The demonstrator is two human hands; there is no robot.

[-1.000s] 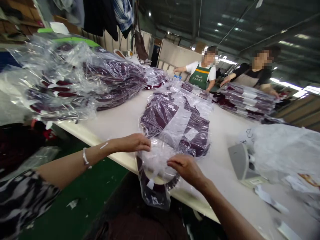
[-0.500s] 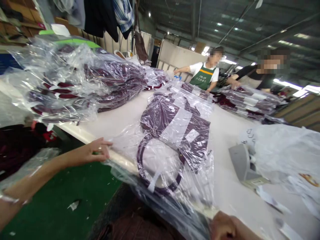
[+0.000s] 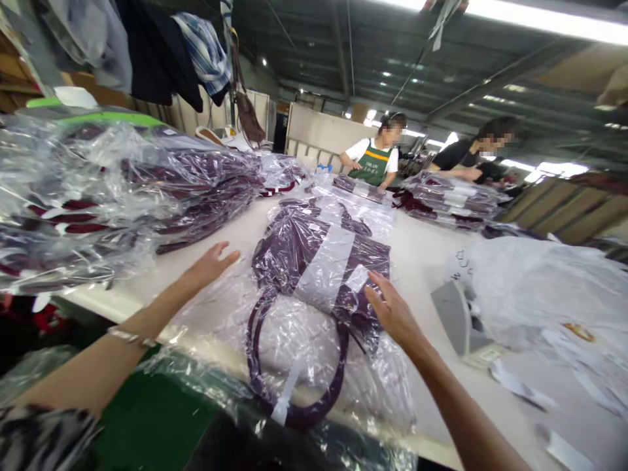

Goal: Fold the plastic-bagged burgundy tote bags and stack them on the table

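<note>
A dark purple handbag (image 3: 287,258) lies in a clear plastic bag (image 3: 216,320) on the white table (image 3: 417,392). A pale band crosses its body, and a small white label shows through the plastic. Its round handle (image 3: 338,366) points toward me, with a white strip around it. My left hand (image 3: 213,261) hovers left of the handbag, fingers apart and holding nothing. Over the handbag's right side is my right hand (image 3: 390,307), fingers spread near the label; whether the fingertips touch the plastic I cannot tell.
Plastic-wrapped purple bags (image 3: 186,170) are heaped at the left. Farther back, more wrapped bags (image 3: 446,196) are stacked near two people. To the right lie a grey box-like holder (image 3: 456,320), white plastic sheeting (image 3: 549,288) and paper scraps. Clothes (image 3: 152,52) hang at upper left.
Both hands have let go of the plastic bag's near edge and moved forward over the table, opening. The view has shifted, and the plastic's near end now hangs over the table edge.
</note>
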